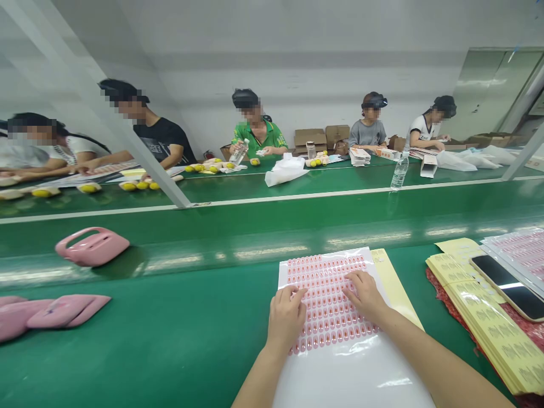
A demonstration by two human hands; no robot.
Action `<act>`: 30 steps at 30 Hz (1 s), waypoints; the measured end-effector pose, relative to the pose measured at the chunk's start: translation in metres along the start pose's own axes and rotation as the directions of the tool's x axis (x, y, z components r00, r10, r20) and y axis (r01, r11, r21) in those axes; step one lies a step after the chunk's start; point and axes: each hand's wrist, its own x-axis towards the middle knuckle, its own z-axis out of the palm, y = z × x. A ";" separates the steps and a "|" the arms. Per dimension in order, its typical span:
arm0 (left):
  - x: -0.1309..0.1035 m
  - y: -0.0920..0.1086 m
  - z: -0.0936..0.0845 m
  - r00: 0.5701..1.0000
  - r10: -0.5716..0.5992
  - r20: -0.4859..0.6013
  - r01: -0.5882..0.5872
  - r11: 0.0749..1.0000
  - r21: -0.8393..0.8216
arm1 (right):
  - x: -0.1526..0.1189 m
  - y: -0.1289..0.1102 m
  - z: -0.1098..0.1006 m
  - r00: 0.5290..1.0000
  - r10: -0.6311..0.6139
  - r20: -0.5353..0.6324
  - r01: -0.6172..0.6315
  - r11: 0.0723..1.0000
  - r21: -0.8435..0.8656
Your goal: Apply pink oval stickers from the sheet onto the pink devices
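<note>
A white sheet [331,368] printed with rows of small pink oval stickers lies on the green table. My left hand [288,314] rests on the sheet's left edge, its fingers bent over the stickers. On the right part of the rows lies my right hand [363,294], fingers spread and slightly curled, touching the surface. Neither hand visibly lifts anything. A yellow sheet [397,283] sticks out from under the right side of the white one.
Pink molded pieces [93,247] sit at the left. Yellow label stacks [480,317], a phone [508,286] and more sticker sheets [521,249] are at the right. Beyond a raised green ledge, several people work near a water bottle [399,171]. A metal post [140,144] slants at left.
</note>
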 end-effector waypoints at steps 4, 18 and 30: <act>0.001 0.006 -0.002 0.998 0.031 0.053 -0.033 0.999 0.038 | 0.000 0.001 0.000 1.000 0.003 0.008 -0.003 1.000 0.004; 0.001 0.014 -0.001 0.984 0.048 0.173 -0.058 0.997 0.058 | 0.000 0.002 0.001 1.000 -0.008 -0.027 0.007 1.000 -0.015; 0.000 0.012 0.002 0.980 0.051 0.192 -0.056 0.998 0.024 | -0.001 0.006 0.006 0.996 -0.005 -0.092 0.005 1.000 0.002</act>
